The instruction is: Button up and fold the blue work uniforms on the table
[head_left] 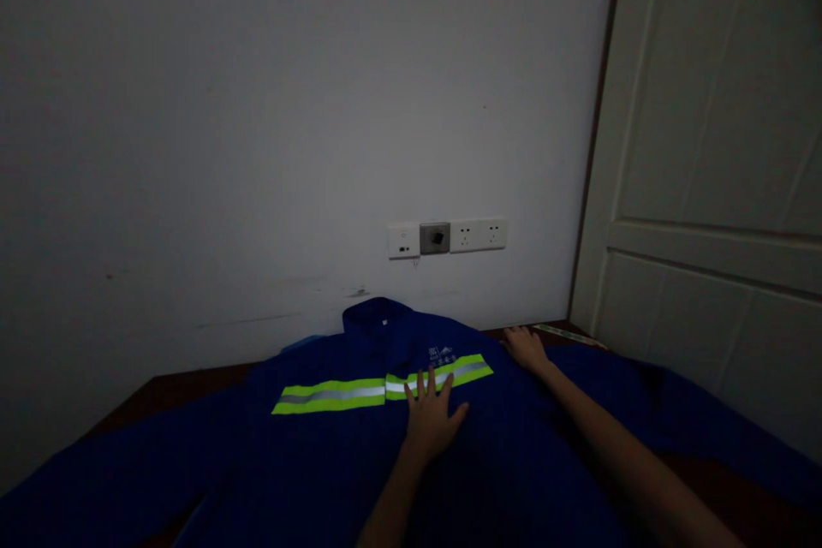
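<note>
A blue work jacket (360,462) with yellow-green and silver reflective strips lies spread out, its collar toward the wall and both sleeves stretched to the sides. My left hand (431,419) rests on the chest with fingers spread, the fingertips on the right-hand reflective strip (473,368) just under a small white printed logo (441,353). Farther right, my right hand (525,349) lies on the jacket's shoulder near the sleeve, fingers stretched out. Neither hand grips the cloth. The lower part of the jacket is dark and runs out of view.
Beneath the jacket is a dark reddish-brown tabletop (186,383) against a pale wall (288,120). Several sockets and switch plates (467,235) sit on the wall behind the collar. A white panelled door (712,188) stands at the right. A thin patterned strip (568,334) lies at the back edge.
</note>
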